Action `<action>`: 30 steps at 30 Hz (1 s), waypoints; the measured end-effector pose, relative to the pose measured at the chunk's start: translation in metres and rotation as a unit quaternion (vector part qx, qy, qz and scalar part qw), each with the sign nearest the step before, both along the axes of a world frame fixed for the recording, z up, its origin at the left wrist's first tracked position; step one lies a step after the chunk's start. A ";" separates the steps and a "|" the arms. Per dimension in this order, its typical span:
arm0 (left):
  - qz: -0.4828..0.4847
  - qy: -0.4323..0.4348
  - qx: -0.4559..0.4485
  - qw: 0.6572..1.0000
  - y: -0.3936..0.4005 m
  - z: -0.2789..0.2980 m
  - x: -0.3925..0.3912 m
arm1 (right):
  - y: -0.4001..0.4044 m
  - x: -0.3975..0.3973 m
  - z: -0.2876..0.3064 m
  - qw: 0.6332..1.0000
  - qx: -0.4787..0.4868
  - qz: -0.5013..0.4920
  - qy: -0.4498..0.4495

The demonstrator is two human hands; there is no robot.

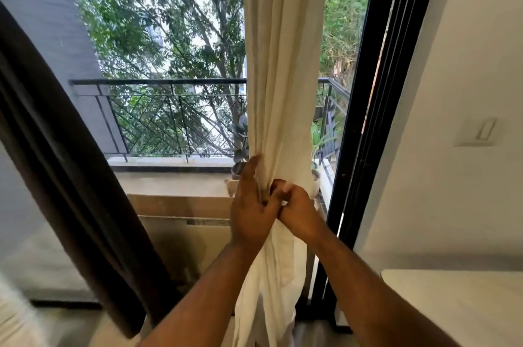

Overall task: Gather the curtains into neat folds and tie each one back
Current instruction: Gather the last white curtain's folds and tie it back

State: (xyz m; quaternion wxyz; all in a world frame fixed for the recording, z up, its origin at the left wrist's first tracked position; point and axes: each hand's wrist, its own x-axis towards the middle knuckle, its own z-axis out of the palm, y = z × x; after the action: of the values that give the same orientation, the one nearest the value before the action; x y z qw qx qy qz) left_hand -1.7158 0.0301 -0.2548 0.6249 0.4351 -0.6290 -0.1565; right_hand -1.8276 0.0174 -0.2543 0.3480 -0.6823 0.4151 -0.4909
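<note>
A cream curtain [283, 64] hangs in front of the glass door, bunched into narrow vertical folds at waist height. My left hand [252, 205] presses against the left side of the bunch, fingers pointing up along the cloth. My right hand [297, 211] is closed on the gathered folds from the right, touching the left hand. Below the hands the curtain falls loose to the floor. A dark brown curtain [70, 177] slants across the left side, hanging apart from both hands. No tie-back is visible.
A black door frame [365, 120] stands right of the cream curtain, with a white wall and a light switch [481, 131] beyond. A white tabletop corner [452, 304] is at lower right. Outside are a balcony railing [169, 114], potted plants and trees.
</note>
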 end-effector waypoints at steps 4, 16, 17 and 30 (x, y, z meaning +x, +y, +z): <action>0.039 0.084 0.107 0.990 -0.007 -0.003 -0.006 | -0.005 -0.017 -0.020 0.989 0.030 0.020 0.140; -0.005 0.088 0.221 0.971 -0.017 0.002 0.031 | 0.009 -0.121 -0.022 0.948 0.019 -0.163 0.274; -0.014 0.092 0.226 0.970 -0.013 0.006 0.035 | 0.010 -0.127 -0.013 0.925 -0.069 -0.251 0.277; -0.083 0.163 0.348 0.919 0.017 0.013 0.035 | -0.018 -0.096 -0.040 0.938 0.032 -0.318 0.134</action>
State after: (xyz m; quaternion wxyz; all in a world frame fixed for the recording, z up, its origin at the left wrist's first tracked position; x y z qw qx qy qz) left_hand -1.6806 0.0475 -0.2418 0.5124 0.5402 -0.4581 -0.4855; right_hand -1.9234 -0.0007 -0.2947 0.1368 -0.5627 0.6686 -0.4665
